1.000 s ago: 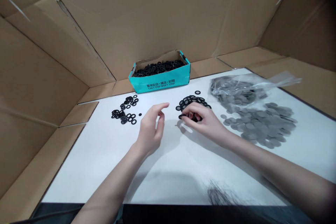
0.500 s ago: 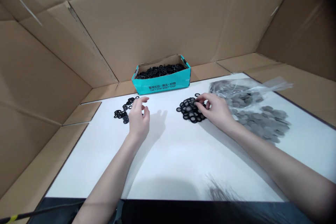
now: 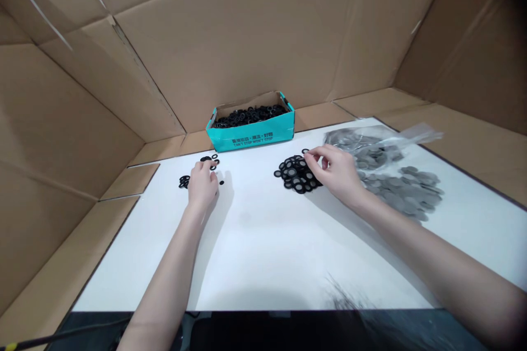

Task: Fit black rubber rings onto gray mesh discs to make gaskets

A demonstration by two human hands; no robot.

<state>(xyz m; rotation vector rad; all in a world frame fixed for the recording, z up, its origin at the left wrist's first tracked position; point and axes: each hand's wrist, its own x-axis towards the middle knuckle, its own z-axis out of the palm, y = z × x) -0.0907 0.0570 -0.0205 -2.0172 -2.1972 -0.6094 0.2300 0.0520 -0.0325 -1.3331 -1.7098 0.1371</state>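
Grip of the left hand (image 3: pixel 201 186): fingers bent down over the left black rings (image 3: pixel 184 181), thumb near the index finger; cannot tell if they pinch a ring or only touch the heap. Right hand (image 3: pixel 340 174): thumb and index tips close together at the far right edge of the middle pile (image 3: pixel 297 174), other fingers curled in; whether a piece sits between the tips, cannot tell.

Left rings lie scattered in two clumps, one by the outer side of the left hand, one just beyond its fingertips, partly covered. Small black dot (image 3: pixel 221 182) on the table just right of that hand. Middle pile = black rings with grey centres, heaped, overlapping, in front of the right hand's fingers. One single ring (image 3: pixel 305 151) just beyond the pile, next to the right fingertips.

Grey discs (image 3: pixel 405 193) spread flat in an overlapping heap, right of the right wrist. Behind them, clear plastic bag (image 3: pixel 362 140) on its side, more grey discs inside, one end pointing right. Turquoise box (image 3: pixel 252 137) at the back of the white table (image 3: pixel 247 252), open top, filled with black rings, printed front. Cardboard walls (image 3: pixel 230 38) behind and on both sides. Dark hair strands (image 3: pixel 343 296) at the near edge, blurred.
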